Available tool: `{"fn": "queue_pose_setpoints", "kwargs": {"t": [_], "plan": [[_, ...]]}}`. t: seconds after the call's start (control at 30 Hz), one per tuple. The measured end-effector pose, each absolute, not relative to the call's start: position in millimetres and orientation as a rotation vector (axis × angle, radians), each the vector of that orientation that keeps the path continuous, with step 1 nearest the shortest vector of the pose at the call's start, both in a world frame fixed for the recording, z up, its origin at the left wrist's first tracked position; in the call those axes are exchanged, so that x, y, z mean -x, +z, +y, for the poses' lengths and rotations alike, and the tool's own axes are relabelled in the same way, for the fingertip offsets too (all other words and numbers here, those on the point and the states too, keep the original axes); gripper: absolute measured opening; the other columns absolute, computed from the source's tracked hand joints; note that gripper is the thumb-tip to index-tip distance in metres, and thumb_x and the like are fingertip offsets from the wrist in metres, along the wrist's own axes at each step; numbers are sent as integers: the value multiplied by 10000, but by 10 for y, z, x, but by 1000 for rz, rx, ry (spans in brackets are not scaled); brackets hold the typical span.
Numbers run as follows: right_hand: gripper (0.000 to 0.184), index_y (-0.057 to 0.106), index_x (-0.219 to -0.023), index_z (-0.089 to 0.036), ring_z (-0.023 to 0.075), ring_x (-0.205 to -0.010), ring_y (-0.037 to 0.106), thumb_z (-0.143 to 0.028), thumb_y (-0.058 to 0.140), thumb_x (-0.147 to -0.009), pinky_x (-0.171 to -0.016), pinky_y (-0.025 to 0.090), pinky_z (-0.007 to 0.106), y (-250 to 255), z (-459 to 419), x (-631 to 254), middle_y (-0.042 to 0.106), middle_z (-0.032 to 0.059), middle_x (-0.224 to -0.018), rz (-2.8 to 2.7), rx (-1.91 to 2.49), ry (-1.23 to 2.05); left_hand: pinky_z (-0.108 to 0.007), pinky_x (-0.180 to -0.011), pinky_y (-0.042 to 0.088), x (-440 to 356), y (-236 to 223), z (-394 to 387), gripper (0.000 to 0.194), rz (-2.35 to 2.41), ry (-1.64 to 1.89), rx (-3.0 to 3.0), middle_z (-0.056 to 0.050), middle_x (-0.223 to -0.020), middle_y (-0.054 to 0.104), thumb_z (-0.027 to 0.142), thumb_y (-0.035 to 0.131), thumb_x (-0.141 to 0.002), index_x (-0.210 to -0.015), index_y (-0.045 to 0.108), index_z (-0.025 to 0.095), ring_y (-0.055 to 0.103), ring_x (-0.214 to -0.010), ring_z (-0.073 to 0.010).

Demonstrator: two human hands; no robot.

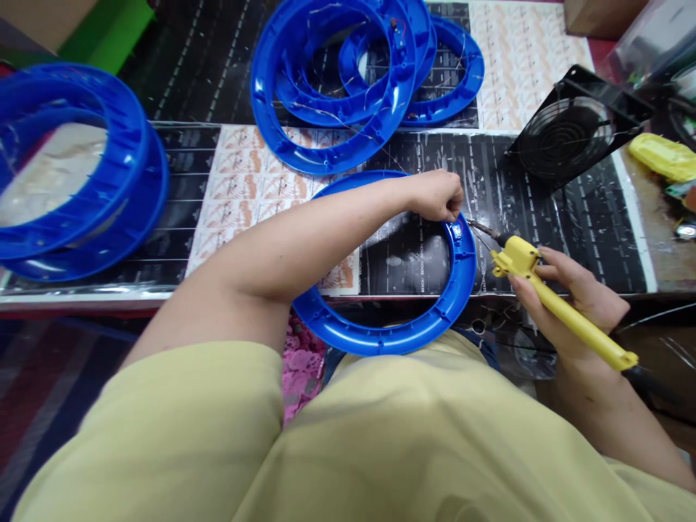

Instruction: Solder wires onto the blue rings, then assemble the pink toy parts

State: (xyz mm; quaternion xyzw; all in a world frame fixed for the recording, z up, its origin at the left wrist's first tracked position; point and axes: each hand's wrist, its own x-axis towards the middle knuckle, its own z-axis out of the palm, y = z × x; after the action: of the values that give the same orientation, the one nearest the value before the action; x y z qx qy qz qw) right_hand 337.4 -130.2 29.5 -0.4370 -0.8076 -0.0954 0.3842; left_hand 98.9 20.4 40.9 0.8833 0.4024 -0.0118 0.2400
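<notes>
In front of me a blue plastic ring (383, 341) lies partly on the bench, its near edge reaching past the front toward my shirt. My left hand (438, 196) is closed at the ring's right upper rim, fingertips pinched over a small circuit board (455, 229); what they pinch is too small to make out. My right hand (570, 297) grips a yellow soldering gun (554, 304), thumb below and fingers above its body. The gun's dark tip points left and ends close beside the ring's rim, near my left fingertips. Whether the tip touches anything cannot be seen.
Several more blue rings (326, 156) with thin wires are piled at the back middle. Others (138, 210) stand stacked on the left. A black fan (570, 130) sits at the right, with a yellow tool (663, 156) beyond it. The bench's front edge (135, 296) runs across.
</notes>
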Motion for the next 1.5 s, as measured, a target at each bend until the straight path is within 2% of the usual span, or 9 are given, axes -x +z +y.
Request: {"fn": "queue_pose_setpoints", "kwargs": {"t": [0.27, 0.4, 0.6, 0.83, 1.1, 1.23, 1.5], "plan": [[337, 695, -1132, -240, 173, -637, 724, -286, 786, -811, -602, 609, 264, 365, -1309, -3342, 778, 24, -876, -2176, 1089, -203, -238, -839, 442, -988, 360, 242, 203, 1070, -36, -2475, 28, -785, 724, 229, 644, -750, -891, 788, 206, 650, -879, -155], [347, 675, -1148, -247, 166, -614, 716, -267, 781, -818, -570, 592, 262, 367, -1265, -3321, 781, 20, -881, -2220, 992, -252, -240, -845, 434, -1013, 420, 203, 197, 1113, -69, -2452, 28, -821, 746, 205, 652, -752, -886, 795, 216, 656, -881, -152], [406, 657, -1183, -191, 141, -610, 709, -224, 804, -806, -593, 576, 221, 470, -1189, -3283, 774, 15, -843, -2276, 864, -258, -262, -886, 444, -1036, 456, 181, 237, 1155, -94, -2448, 17, -888, 763, 196, 657, -753, -935, 806, 217, 675, -937, -178], [379, 663, -1166, -156, 147, -607, 699, -234, 792, -818, -605, 570, 230, 593, -1223, -3335, 773, 50, -845, -2278, 951, -332, -253, -827, 457, -1035, 435, 196, 205, 1141, -53, -2475, 20, -817, 748, 188, 678, -720, -878, 806, 207, 673, -910, -178], [378, 669, -1158, -203, 137, -610, 708, -259, 802, -809, -589, 575, 228, 564, -1170, -3309, 779, 6, -866, -2312, 875, -310, -250, -873, 460, -1027, 393, 220, 233, 1101, -32, -2513, 19, -841, 754, 195, 664, -718, -904, 806, 196, 668, -952, -191], [371, 681, -1150, -172, 126, -600, 694, -246, 801, -806, -587, 554, 210, 622, -1190, -3358, 766, 7, -807, -2284, 931, -370, -237, -899, 451, -1015, 382, 227, 238, 1083, -11, -2484, 17, -854, 743, 192, 667, -731, -931, 797, 180, 662, -966, -178], [417, 693, -1178, -161, 143, -652, 720, -259, 812, -791, -627, 570, 213, 503, -1202, -3438, 779, 46, -872, -2190, 1022, -341, -285, -938, 446, -1052, 472, 168, 200, 1150, -72, -2422, -8, -868, 731, 156, 683, -748, -917, 790, 154, 655, -997, -210]]}}
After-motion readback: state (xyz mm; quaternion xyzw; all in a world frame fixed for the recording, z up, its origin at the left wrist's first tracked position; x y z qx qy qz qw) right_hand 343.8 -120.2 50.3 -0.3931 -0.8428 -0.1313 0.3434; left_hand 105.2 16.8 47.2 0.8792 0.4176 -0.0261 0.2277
